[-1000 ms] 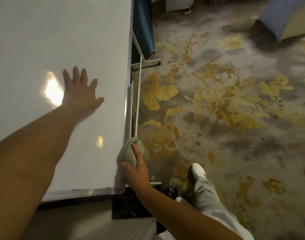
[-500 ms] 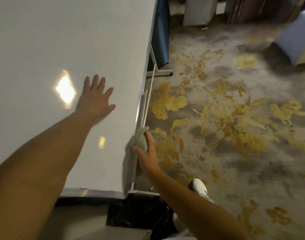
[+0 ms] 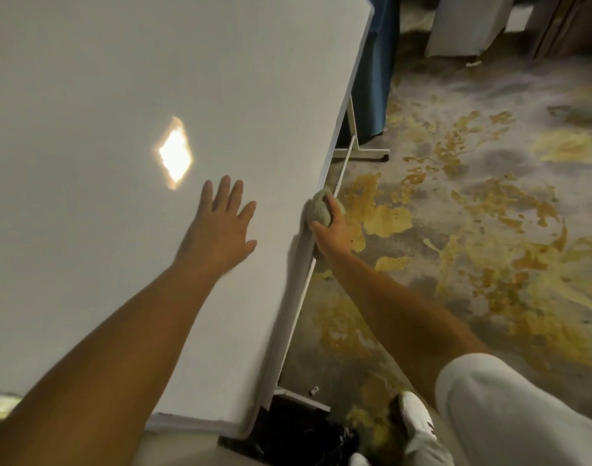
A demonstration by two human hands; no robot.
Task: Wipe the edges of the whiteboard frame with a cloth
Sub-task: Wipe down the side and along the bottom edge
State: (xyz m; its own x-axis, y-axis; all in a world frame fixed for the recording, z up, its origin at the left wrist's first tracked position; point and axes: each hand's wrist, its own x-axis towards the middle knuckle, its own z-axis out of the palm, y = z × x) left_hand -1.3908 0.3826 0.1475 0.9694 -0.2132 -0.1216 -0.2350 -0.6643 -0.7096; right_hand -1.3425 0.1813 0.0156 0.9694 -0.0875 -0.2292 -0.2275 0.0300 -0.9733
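A large whiteboard (image 3: 120,95) fills the left of the head view, with its right frame edge (image 3: 346,99) running diagonally from top right down to bottom centre. My left hand (image 3: 220,230) lies flat and open on the board's surface, fingers spread. My right hand (image 3: 331,230) is closed around a balled grey-green cloth (image 3: 318,208) and presses it against the right frame edge, about halfway up the edge.
The board's white stand leg and foot (image 3: 358,153) stick out on the stained concrete floor (image 3: 472,230). A blue panel (image 3: 372,79) stands behind the board. My white-trousered knee (image 3: 509,408) and white shoe (image 3: 415,418) are at bottom right, beside a black bag (image 3: 298,435).
My right hand has slid the cloth upward along the right frame edge, away from the bottom corner. The left hand stays flat on the board. The view has shifted.
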